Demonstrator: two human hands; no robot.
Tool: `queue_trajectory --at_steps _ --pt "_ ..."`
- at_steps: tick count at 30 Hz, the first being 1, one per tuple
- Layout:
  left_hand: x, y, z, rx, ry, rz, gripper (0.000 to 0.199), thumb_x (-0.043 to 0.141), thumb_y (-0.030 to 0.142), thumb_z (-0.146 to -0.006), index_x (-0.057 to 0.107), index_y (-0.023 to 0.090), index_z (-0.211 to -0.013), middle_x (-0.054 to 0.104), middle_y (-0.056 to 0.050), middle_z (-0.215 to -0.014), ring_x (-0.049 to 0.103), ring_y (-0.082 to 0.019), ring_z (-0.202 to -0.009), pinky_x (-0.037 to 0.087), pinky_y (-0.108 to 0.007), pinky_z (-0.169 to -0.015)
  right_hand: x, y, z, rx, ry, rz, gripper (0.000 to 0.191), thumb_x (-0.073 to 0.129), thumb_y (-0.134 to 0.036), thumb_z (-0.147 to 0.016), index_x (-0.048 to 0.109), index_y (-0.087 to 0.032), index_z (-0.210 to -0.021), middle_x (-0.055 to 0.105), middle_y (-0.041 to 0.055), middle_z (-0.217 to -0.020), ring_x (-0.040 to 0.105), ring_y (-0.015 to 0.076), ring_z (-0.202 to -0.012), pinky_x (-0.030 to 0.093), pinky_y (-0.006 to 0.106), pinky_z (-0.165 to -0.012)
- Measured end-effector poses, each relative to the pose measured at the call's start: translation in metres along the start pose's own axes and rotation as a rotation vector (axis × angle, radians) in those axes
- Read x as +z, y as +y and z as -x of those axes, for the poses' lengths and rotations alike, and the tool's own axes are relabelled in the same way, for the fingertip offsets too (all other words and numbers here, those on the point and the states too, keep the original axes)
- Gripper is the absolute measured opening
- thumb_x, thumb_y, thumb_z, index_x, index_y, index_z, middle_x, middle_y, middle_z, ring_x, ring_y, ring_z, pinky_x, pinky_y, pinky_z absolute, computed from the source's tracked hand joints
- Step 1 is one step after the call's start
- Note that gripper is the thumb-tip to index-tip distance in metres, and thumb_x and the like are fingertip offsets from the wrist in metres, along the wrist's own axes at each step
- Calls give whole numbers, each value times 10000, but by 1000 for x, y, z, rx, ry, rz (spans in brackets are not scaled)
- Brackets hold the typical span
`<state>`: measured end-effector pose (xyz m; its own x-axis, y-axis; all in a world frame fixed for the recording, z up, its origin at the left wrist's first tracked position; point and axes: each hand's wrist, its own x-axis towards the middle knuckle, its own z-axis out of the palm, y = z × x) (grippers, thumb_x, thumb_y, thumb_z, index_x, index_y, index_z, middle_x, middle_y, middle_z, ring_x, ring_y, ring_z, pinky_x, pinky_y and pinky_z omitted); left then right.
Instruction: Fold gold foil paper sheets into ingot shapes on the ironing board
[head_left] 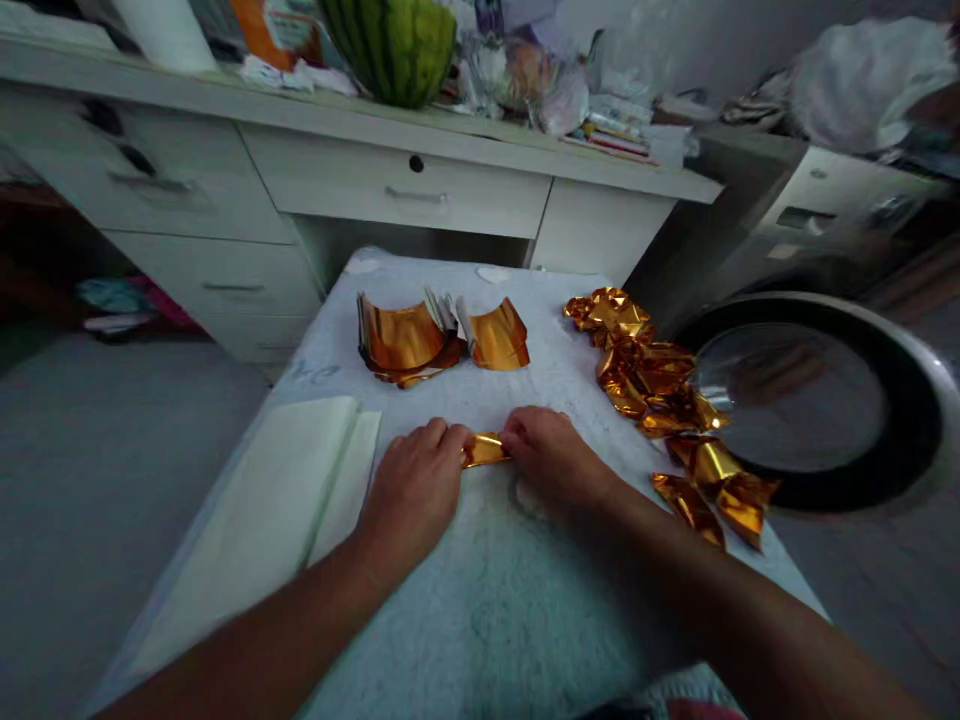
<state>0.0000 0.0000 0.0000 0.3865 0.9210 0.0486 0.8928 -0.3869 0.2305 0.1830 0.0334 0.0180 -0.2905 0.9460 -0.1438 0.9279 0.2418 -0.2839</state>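
Observation:
My left hand (pixel 415 488) and my right hand (pixel 553 458) pinch the two ends of a small piece of gold foil paper (pixel 484 450), held low over a white cloth-covered table (pixel 487 600). Beyond my hands lie curled stacks of flat gold foil sheets (pixel 439 340). To the right, a row of several folded gold foil pieces (pixel 660 390) runs from the far side toward the near right edge.
A pale folded sheet (pixel 277 510) lies at the table's left side. A round black-rimmed mirror or lid (pixel 817 400) sits off the right edge. Behind stands a white desk with drawers (pixel 390 190), holding a watermelon (pixel 394 45) and clutter.

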Motion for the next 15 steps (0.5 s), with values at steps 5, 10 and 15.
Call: queue_trajectory --at_steps 5,10,15 --pt "-2 -2 -2 -6 -38 43 237 433 93 -928 604 178 -1069 594 -68 -960 581 -243 -872 436 -373 -777 0 -2 -8 -13 -56 126 240 459 -298 -945 654 -183 -868 719 67 -924 635 202 -840 340 300 -681" --pt "-2 -2 -3 -20 -45 87 290 416 38 -892 612 179 -1052 576 -58 -929 574 -219 -850 431 -340 -774 4 -11 -3 11 24 205 264 445 -320 -973 643 -174 -878 715 97 -947 639 229 -879 354 327 -729" --pt "-5 -4 -5 -25 -84 137 298 417 56 -901 625 185 -1070 557 -48 -916 575 -199 -834 425 -316 -758 6 -12 3 34 91 156 224 511 -351 -958 621 -178 -868 709 90 -927 632 236 -861 353 331 -731"
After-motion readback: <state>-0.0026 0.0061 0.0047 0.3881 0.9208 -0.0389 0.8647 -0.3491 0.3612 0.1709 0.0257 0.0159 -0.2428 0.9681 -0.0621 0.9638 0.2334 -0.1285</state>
